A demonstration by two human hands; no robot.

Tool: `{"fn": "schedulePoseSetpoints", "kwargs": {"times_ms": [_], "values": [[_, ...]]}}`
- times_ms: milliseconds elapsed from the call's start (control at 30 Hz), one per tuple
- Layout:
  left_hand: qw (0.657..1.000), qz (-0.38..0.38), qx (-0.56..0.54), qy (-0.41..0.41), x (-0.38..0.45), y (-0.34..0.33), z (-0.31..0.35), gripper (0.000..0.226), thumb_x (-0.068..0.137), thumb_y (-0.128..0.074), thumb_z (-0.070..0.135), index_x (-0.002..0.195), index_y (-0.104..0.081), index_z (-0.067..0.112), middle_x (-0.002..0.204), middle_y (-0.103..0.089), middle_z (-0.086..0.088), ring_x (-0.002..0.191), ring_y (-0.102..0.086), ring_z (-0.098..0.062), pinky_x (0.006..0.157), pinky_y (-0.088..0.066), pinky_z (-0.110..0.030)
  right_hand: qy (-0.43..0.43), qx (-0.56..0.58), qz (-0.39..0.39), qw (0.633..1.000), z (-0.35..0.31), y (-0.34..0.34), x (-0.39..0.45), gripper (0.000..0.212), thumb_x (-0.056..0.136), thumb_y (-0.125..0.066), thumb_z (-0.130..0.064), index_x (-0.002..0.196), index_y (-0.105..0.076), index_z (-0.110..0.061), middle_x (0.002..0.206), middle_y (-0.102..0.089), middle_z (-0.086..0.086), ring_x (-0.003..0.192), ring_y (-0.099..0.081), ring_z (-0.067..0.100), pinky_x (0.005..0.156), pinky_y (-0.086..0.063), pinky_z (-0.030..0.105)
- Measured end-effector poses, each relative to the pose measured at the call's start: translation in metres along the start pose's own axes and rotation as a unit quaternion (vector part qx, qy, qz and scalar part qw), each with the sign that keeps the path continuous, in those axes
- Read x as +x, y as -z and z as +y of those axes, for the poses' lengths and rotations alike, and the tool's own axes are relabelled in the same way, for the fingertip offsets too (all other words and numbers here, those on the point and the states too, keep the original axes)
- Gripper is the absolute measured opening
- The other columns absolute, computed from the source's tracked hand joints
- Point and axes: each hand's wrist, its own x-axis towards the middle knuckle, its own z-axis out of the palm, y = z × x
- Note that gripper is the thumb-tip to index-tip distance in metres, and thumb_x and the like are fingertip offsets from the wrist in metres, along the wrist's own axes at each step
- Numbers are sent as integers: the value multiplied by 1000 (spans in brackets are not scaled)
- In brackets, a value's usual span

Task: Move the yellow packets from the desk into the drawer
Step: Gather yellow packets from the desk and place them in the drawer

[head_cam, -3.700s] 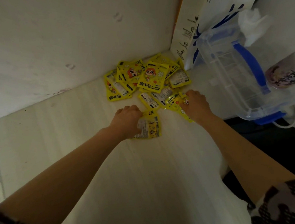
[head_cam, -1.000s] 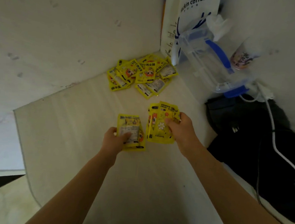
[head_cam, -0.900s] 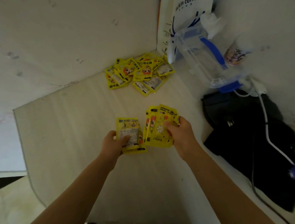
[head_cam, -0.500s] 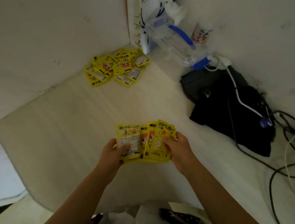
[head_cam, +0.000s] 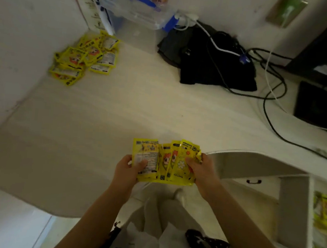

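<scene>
Head view: left hand and right hand each curled round one side of a fan of glossy yellow foil packets, held above the pale wooden desk edge; loose heap of matching yellow packets in the far left desk corner; open white drawer at lower right, yellow contents inside; black cloth bundle with cables beyond.

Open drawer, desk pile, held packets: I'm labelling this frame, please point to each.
open drawer (head_cam: 308, 215): head view, its white left wall.
desk pile (head_cam: 79, 62): head view, pile's middle.
held packets (head_cam: 168, 163): head view, fan's centre.
</scene>
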Motion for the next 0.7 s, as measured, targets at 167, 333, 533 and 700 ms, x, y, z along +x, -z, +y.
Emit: {"fn": "schedulePoseSetpoints", "kwargs": {"times_ms": [167, 333, 533, 700], "values": [[994, -41, 97, -18, -12, -26, -11, 16, 87, -66, 11, 103, -62, 9, 101, -70, -12, 89, -70, -28, 65, -56, -34, -1, 48, 53, 997, 26, 36, -24, 23, 88, -61, -7, 111, -61, -7, 103, -69, 14, 92, -68, 30, 86, -56, 51], [984, -108, 145, -12, -30, -65, -27, 14, 86, -67, 9, 99, -65, 12, 97, -73, -11, 86, -70, -25, 76, -57, -44, -11, 102, 110, 989, 56, 83, -44, 24, 87, -64, -8, 110, -63, -9, 106, -70, 16, 97, -69, 32, 87, -55, 54], [956, -210, 205, 6, -66, -122, -62, 17, 86, -67, 11, 101, -64, 15, 94, -74, -7, 86, -70, -23, 78, -56, -39, -33, 170, 164, 971, 100, 151, -79, 21, 88, -63, -9, 109, -63, -13, 106, -70, 13, 96, -69, 31, 87, -55, 53], [932, -252, 261, -6, -105, -169, -109, 16, 85, -69, 13, 101, -63, 14, 92, -73, -4, 77, -69, -17, 63, -50, -28, -45, 218, 205, 953, 145, 212, -111, 20, 88, -63, -9, 108, -60, -13, 107, -69, 15, 97, -68, 32, 87, -55, 52]]}}
